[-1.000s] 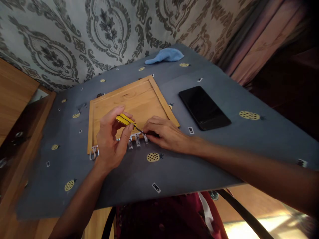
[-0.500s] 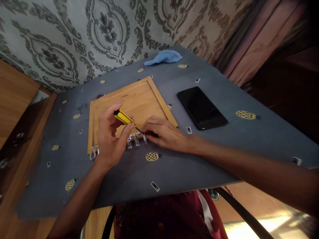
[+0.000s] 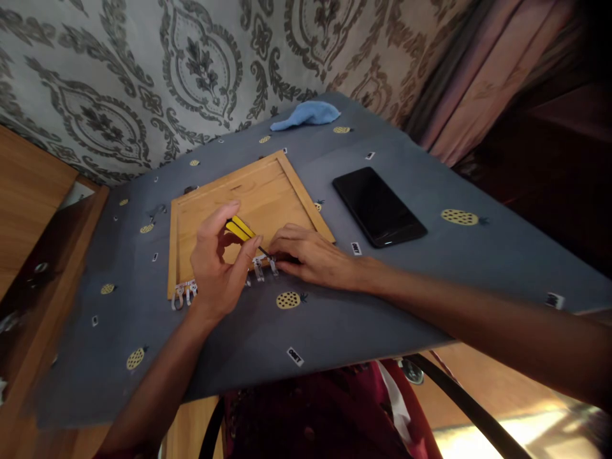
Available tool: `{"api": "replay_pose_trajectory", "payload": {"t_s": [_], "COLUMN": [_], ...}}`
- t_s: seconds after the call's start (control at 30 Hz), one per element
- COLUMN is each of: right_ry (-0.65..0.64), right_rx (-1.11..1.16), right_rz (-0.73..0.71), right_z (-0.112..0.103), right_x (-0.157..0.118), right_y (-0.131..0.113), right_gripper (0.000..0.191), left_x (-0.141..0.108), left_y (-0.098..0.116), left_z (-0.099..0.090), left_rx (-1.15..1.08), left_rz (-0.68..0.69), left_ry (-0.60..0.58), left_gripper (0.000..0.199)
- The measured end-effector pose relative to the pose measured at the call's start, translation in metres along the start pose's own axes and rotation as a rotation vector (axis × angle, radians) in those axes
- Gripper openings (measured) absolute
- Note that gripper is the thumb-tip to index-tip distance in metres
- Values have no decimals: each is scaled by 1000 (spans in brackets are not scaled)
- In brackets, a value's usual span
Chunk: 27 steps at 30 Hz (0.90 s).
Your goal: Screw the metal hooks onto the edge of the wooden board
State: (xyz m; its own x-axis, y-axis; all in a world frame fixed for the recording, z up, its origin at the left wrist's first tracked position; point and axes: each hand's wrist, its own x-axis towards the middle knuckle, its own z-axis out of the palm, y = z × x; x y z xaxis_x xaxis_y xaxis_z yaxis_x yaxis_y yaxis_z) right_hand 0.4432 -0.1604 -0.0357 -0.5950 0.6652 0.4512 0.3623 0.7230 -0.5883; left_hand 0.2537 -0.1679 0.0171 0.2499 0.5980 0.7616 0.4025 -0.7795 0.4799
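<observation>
At wooden board [image 3: 255, 191] on OBEY-printed cloth [image 3: 335, 331], left hand [image 3: 218, 271] pinching yellow screwdriver [image 3: 241, 229], right hand [image 3: 315, 257] alongside, grip unclear

Table [image 3: 229, 376], grey, pineapple-print surface. Lying on it: one framed wooden board [image 3: 261, 194]; one black phone [image 3: 379, 207], right of the board; one blue cloth [image 3: 308, 115], crumpled, towards the far corner.
</observation>
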Motion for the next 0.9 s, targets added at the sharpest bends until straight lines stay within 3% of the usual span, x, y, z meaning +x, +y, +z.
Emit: {"api": "replay_pose_trajectory", "payload": {"t_s": [0.3, 0.5, 0.73, 0.9], "right_ry": [-34, -38, -37, -34], "right_rx": [4, -8, -9, -16], "right_rz": [8, 9, 16, 4], "right_z": [-5, -5, -4, -3], "right_x": [1, 0, 0, 1], "right_y": [-4, -4, -2, -1], "right_gripper": [10, 11, 9, 10], "left_x": [-2, -4, -4, -5], "left_y": [0, -5, -2, -3], "left_z": [-5, -6, -8, -7], "left_rx": [-100, -52, -19, -68], "left_rz": [-29, -20, 39, -11], "left_ry": [-56, 12, -31, -41], "left_gripper": [52, 57, 57, 55]}}
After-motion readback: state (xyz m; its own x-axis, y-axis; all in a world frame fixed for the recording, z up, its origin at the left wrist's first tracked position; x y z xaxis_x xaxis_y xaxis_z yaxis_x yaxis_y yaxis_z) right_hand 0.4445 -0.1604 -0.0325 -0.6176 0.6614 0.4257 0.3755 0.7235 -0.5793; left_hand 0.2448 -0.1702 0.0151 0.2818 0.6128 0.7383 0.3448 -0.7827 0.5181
